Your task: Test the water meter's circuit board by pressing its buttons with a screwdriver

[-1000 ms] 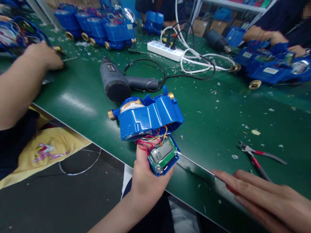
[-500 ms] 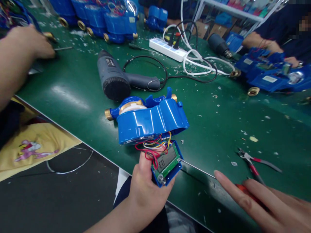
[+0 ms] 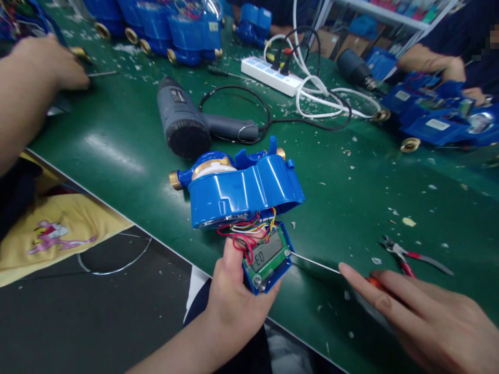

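My left hand (image 3: 234, 296) grips a small blue module with a green circuit board and an LCD display (image 3: 268, 257). Coloured wires (image 3: 245, 234) run from it into a blue water meter housing (image 3: 244, 189) with brass fittings, standing on the green table. My right hand (image 3: 424, 322) holds a screwdriver (image 3: 315, 264) with an orange-red handle. Its fingers are stretched along the handle. The thin shaft's tip touches the module's right edge.
A grey heat gun (image 3: 187, 124) lies behind the meter, its black cord looping to a white power strip (image 3: 271, 75). Red-handled pliers (image 3: 413, 257) lie at the right. More blue meters (image 3: 175, 26) stand at the back. Other people's arms work at the far left (image 3: 35, 88) and far right (image 3: 432, 65).
My right hand has moved up and left onto the screwdriver, bringing its tip against the module. My left hand has tilted the module slightly. The view has shifted a little.
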A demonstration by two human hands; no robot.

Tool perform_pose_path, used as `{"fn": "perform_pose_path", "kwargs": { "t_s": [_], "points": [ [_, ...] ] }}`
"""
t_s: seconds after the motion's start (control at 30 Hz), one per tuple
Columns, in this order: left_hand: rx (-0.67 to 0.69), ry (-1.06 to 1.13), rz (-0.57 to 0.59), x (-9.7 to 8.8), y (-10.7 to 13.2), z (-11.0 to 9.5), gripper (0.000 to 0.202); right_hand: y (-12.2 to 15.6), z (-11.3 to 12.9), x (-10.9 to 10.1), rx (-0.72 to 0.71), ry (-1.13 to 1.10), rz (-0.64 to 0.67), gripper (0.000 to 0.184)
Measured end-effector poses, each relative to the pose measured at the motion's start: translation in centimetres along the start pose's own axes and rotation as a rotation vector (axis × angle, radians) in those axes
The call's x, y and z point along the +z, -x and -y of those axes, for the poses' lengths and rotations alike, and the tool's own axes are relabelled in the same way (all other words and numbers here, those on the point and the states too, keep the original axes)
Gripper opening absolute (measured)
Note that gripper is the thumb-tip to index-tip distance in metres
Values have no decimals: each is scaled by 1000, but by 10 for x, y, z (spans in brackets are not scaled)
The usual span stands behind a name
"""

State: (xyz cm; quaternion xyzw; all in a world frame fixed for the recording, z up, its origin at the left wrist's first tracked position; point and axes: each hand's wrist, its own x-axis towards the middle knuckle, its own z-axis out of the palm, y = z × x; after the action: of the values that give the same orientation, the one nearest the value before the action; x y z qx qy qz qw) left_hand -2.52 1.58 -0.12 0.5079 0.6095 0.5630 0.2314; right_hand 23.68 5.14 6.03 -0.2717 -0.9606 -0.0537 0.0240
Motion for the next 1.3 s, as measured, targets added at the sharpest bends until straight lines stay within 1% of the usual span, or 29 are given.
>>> {"fn": "perform_pose_path", "kwargs": {
  "t_s": [0.07,0.13,0.27,0.33,0.37,0.43,0.5,0.57,0.63,0.67,0.73,0.8,0.83,0.93,1.1,1.2,1.3],
  "points": [
    [9,3,3,-1,-1,-2,53,-6,0,3,4,-50,-35,70],
    [24,10,1,-1,-3,-4,51,-9,1,4,47,-223,-5,63],
    [45,58,15,0,-5,-5,54,-17,0,2,192,-651,167,42],
    [36,72,1,0,-6,-5,56,-21,-2,0,259,-779,231,34],
    [29,73,-10,0,-6,-5,56,-23,-2,-1,271,-799,242,33],
    [18,74,-28,0,-6,-5,57,-24,-3,-1,226,-738,193,33],
    [24,68,-34,0,-5,-5,58,-20,-3,-2,137,-546,91,37],
    [40,53,-36,0,-5,-6,58,-12,-3,-2,72,-299,15,50],
    [53,36,-28,0,-5,-6,56,-3,-2,-4,53,-153,19,63],
    [58,29,-18,-1,-5,-6,55,-1,-2,-5,66,-148,56,66],
    [71,17,-4,-1,-6,-7,53,-1,-2,-8,111,-274,162,63],
    [77,17,1,-1,-7,-7,52,-8,-4,-9,170,-480,246,53],
    [76,23,-5,-1,-7,-7,53,-13,-5,-8,196,-575,265,47],
    [48,66,-12,-1,-8,-8,55,-24,-10,-4,250,-770,289,38],
    [-25,132,-41,-2,-5,-8,55,-25,-17,7,365,-939,355,39],
    [-83,136,-70,-2,-2,-7,61,-23,-21,12,381,-1054,369,37],
    [-115,158,-70,-2,-1,-7,63,-22,-23,15,396,-1144,353,37]
  ]
}}
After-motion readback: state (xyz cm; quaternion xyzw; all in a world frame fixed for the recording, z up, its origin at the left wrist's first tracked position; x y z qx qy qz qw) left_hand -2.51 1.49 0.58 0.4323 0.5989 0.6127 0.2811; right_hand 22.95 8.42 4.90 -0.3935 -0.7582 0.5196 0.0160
